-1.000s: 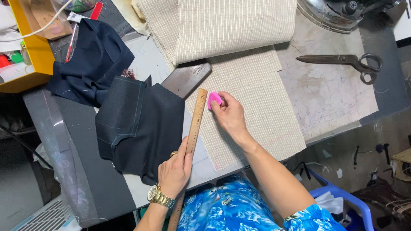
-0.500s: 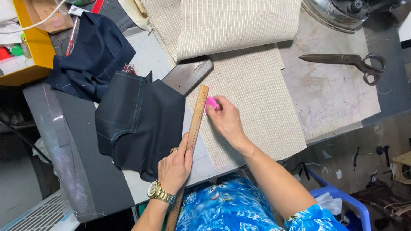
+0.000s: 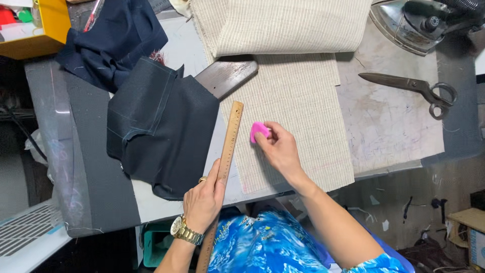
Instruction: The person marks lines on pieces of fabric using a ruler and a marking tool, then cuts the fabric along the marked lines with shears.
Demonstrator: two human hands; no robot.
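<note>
A long wooden ruler (image 3: 227, 151) lies on the desk (image 3: 394, 116), its far end resting at the left edge of a cream, finely striped cloth (image 3: 298, 106) and its near end running past the desk edge toward the person. The left hand (image 3: 204, 199), with a gold watch at the wrist and a ring on one finger, presses down on the near part of the ruler, fingers loosely curled over it and fingertips on its face. Just to the right of the ruler, the right hand (image 3: 280, 149) pinches a small pink piece of tailor's chalk (image 3: 259, 131) between thumb and fingertips, closed narrowly around it, the chalk held at the striped cloth's surface close beside the ruler. To the left of the left hand lies a dark navy garment piece (image 3: 161, 126) with pale stitch lines, and beyond it more dark fabric (image 3: 116, 40). Beyond the ruler's far end sits a dark wooden block (image 3: 227, 76). Well to the right of the right hand lie black-handled shears (image 3: 409, 86), and farther off, an iron (image 3: 414, 25).
</note>
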